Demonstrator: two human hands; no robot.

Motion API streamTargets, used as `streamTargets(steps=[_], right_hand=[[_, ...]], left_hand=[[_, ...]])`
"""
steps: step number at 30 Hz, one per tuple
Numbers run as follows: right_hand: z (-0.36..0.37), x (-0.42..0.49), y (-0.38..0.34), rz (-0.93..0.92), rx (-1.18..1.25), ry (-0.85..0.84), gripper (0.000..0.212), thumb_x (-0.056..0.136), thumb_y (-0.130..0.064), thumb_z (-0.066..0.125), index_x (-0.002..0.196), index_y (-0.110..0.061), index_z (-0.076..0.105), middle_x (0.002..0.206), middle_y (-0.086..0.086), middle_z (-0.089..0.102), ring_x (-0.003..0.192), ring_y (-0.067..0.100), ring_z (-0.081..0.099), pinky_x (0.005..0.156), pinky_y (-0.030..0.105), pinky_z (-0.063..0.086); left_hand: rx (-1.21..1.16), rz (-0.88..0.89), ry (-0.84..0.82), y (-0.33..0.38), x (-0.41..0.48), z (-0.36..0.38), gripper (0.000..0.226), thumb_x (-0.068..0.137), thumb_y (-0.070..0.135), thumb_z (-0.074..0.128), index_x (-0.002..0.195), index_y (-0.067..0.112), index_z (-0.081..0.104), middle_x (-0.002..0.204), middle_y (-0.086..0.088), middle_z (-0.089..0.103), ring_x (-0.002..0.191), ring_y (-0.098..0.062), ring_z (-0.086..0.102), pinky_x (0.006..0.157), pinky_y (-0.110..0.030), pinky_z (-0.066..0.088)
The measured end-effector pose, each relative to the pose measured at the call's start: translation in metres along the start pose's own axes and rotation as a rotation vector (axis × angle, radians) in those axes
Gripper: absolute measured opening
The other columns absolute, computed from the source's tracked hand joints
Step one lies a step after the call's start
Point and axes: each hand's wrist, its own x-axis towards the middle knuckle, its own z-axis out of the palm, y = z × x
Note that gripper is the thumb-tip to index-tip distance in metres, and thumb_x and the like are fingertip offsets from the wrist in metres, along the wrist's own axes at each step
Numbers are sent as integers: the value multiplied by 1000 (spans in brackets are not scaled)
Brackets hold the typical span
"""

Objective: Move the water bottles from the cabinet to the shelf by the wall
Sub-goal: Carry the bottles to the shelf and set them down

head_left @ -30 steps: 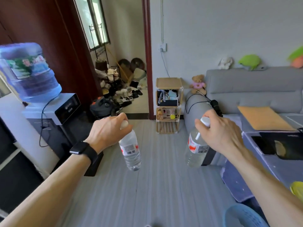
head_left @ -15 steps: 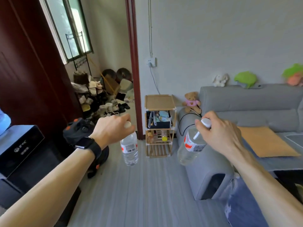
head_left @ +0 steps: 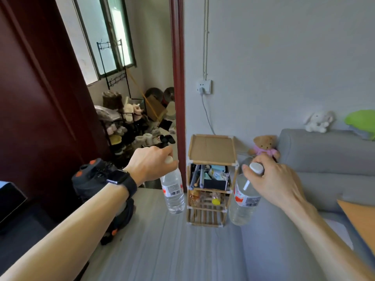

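small bottle [head_left: 173,191] hangs by cap from left hand [head_left: 150,165], 9 o'clock of shelf [head_left: 212,148] | big bottle [head_left: 243,199] cap-gripped by right hand [head_left: 272,179], 3 o'clock | shelf closer than 0.5 s back | carry nearly over, placing likely next

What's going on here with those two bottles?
A person holds two clear water bottles by their caps. The left hand grips the smaller bottle, the right hand the larger bottle. Both hang in the air in front of the small wooden shelf by the wall, next to the grey sofa. Neither bottle is on the shelf yet.
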Motion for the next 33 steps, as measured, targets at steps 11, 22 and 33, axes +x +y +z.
streamTargets(steps=[11, 22, 33], right_hand=[[97, 176, 51, 39, -43, -94, 30, 87, -54, 61, 89, -26, 54, 74, -6, 58, 72, 23, 48, 59, 31, 39], [182, 312, 94, 192, -100, -176, 34, 83, -61, 63, 85, -28, 56, 74, -8, 62, 73, 19, 52, 60, 30, 40], [260, 459, 183, 186, -21, -360, 35, 87, -65, 53, 93, -31, 49, 80, -9, 62, 78, 20, 59, 65, 33, 46]], left_hand=[[10, 3, -122, -10, 177, 85, 36, 90, 61, 41, 93, 27, 53, 75, 6, 62, 70, -18, 61, 62, -32, 51], [-125, 42, -213, -21, 351, 165, 33, 91, 59, 44, 91, 26, 43, 72, 9, 55, 68, -16, 55, 59, -33, 45], [-131, -19, -307, 32, 505, 249, 37, 90, 61, 45, 100, 26, 50, 90, 6, 62, 76, -21, 56, 65, -34, 45]])
